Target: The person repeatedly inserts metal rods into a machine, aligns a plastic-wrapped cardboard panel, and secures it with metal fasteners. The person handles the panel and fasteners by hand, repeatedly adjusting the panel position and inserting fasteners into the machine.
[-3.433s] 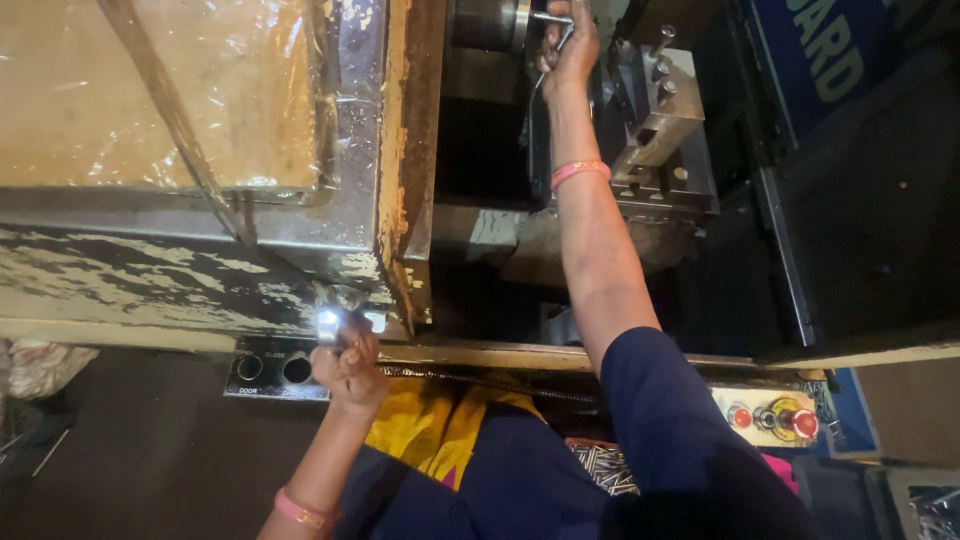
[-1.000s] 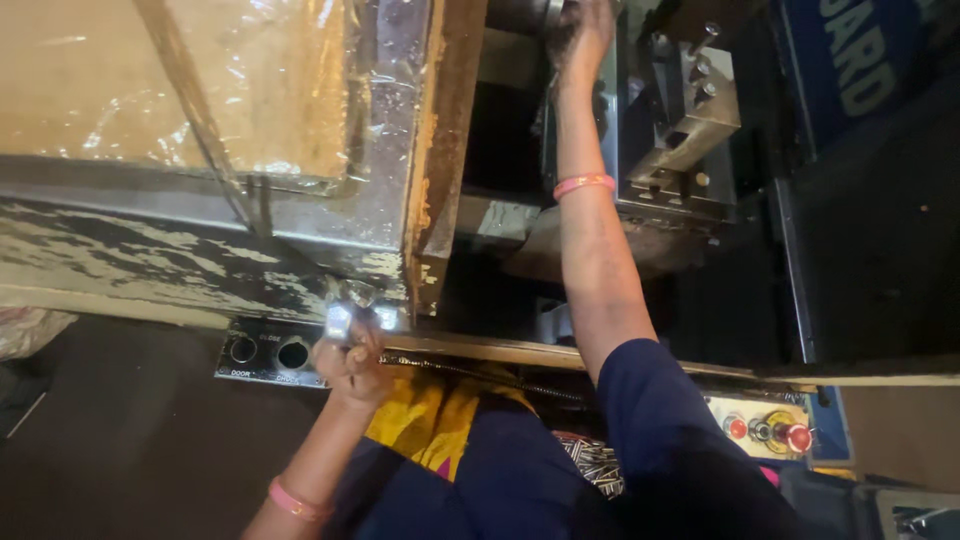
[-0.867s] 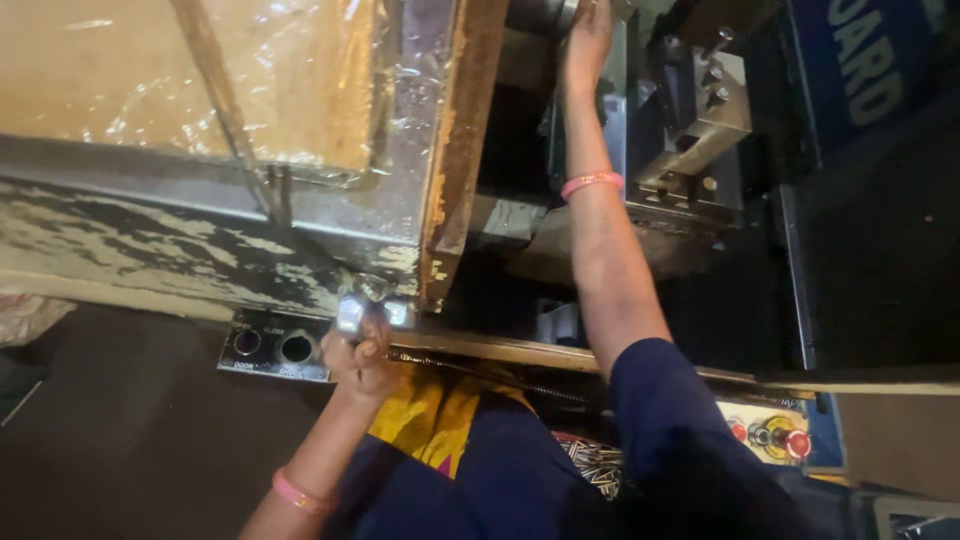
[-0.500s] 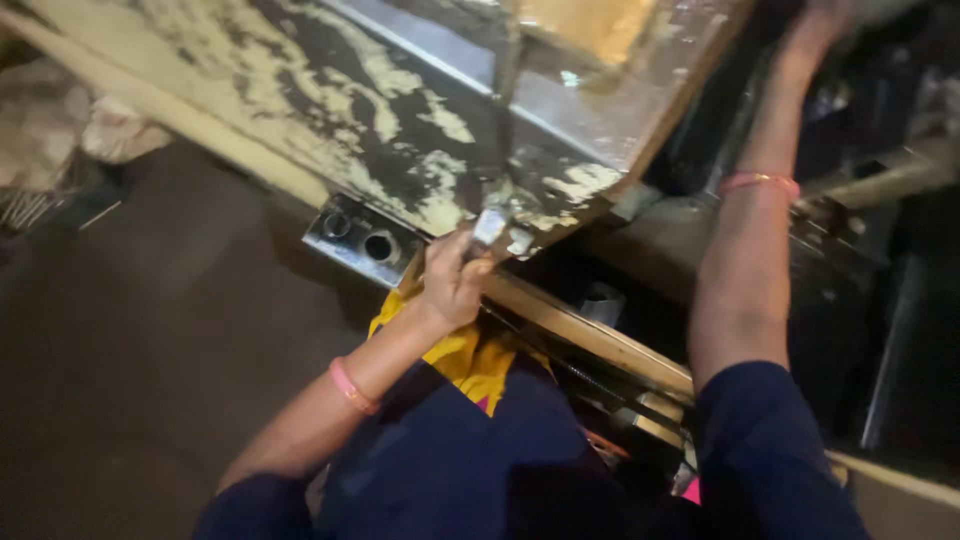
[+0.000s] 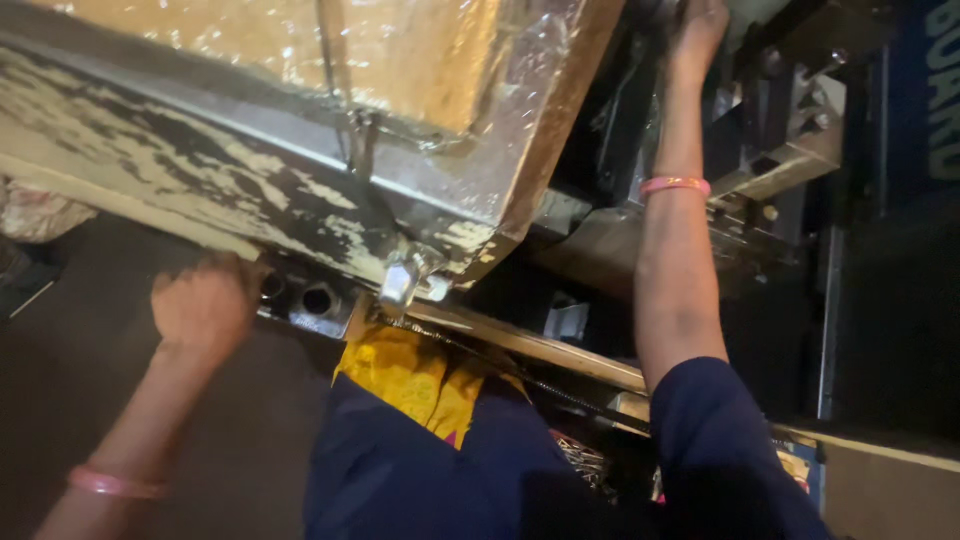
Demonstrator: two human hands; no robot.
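While the left hand (image 5: 205,305) curls into a loose fist against the lower edge of the machine's worn panel (image 5: 190,190), its fingers fold under that edge, and whether they grip anything cannot be told. That panel is pale cream with the paint flaked off in dark, ragged patches, and it slopes down toward the left hand. Just right of the left hand sit 2 dark round sockets (image 5: 300,298) in a grey metal block, side by side. Further right, a small shiny metal latch (image 5: 402,283) hangs at the panel's lower corner, apart from both hands. Above the panel lies a tan board wrapped in crinkled clear film (image 5: 400,60), edged with a silvery metal frame.

Raised well above, the right hand (image 5: 695,30) reaches to the top of the view and closes on a dark machine part there; what it holds is cut off. A pink bangle (image 5: 675,185) circles that wrist, and another pink bangle (image 5: 110,485) circles the left wrist. Beside the right forearm stands a grey metal bracket (image 5: 790,150) with bolts. Below both hands show a yellow garment (image 5: 420,375) and dark blue sleeves (image 5: 720,450).
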